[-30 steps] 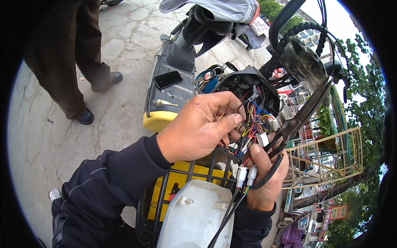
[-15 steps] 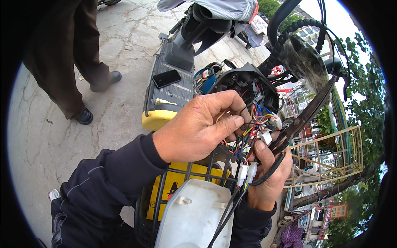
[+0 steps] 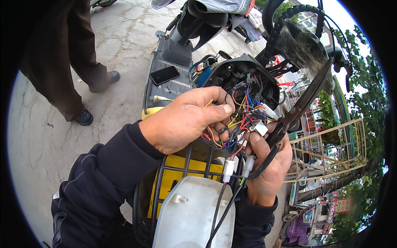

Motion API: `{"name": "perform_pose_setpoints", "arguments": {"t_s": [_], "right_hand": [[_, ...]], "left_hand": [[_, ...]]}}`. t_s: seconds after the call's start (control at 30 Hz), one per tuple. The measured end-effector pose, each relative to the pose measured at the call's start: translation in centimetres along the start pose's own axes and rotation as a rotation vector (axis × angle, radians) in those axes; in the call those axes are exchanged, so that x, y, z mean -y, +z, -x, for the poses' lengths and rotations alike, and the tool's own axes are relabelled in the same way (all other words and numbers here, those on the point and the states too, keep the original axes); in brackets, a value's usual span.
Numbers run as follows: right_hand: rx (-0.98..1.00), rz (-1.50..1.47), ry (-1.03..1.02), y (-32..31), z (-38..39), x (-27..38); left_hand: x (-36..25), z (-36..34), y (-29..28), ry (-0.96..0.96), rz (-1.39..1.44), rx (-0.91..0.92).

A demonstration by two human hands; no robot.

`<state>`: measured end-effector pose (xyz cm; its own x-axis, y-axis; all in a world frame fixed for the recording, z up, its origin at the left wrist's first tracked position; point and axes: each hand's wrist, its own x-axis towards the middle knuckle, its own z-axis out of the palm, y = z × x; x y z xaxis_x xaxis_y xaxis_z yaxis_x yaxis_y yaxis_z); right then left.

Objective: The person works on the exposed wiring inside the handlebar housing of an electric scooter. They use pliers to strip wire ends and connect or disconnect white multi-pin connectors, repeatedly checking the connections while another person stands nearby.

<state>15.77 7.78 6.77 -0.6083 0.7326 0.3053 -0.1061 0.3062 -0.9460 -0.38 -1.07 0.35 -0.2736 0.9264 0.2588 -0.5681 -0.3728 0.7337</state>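
My left hand [image 3: 186, 118] has thumb and forefinger closed on thin wires in a tangled coloured bundle [image 3: 242, 115], which spills from an open black housing [image 3: 262, 87]. My right hand [image 3: 269, 169] grips dark metal shears [image 3: 302, 107], blades pointing up and right, along with some wiring at the bundle. White plug connectors [image 3: 228, 170] hang below on cables, over a white plastic panel [image 3: 188, 217] lying on a black wire basket [image 3: 188, 165] with something yellow inside.
A phone [image 3: 164, 75] lies on the scooter's footboard [image 3: 168, 56]. A person in dark trousers [image 3: 58, 74] stands at left on cracked pavement [image 3: 111, 37]. Black handlebar parts [image 3: 273, 16] rise at top right; a wooden frame [image 3: 331, 149] stands beyond my right hand.
My left hand has drawn slightly left and up with the wires, which now fan out more. My right hand and shears have shifted slightly.
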Motion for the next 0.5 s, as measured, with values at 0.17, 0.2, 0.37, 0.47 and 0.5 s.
{"name": "perform_pose_setpoints", "arguments": {"t_s": [0.17,0.2,0.37,0.47,0.5], "right_hand": [[-0.024,-0.029,-0.009,-0.10,0.11,-0.02],[-0.003,-0.027,0.013,-0.25,0.12,0.08],[0.048,-0.053,0.059,-0.57,0.17,0.12],[0.048,-0.070,0.065,-0.38,0.09,-0.04],[0.051,-0.068,0.058,-0.31,0.08,-0.04]], "left_hand": [[-0.27,0.26,0.81,0.060,-0.100,-0.051],[-0.41,0.34,0.76,0.049,-0.104,-0.029],[-0.22,0.25,0.99,0.099,-0.210,-0.007],[-0.16,0.12,1.14,0.103,-0.255,-0.028],[-0.20,0.11,1.16,0.098,-0.277,-0.037]]}}
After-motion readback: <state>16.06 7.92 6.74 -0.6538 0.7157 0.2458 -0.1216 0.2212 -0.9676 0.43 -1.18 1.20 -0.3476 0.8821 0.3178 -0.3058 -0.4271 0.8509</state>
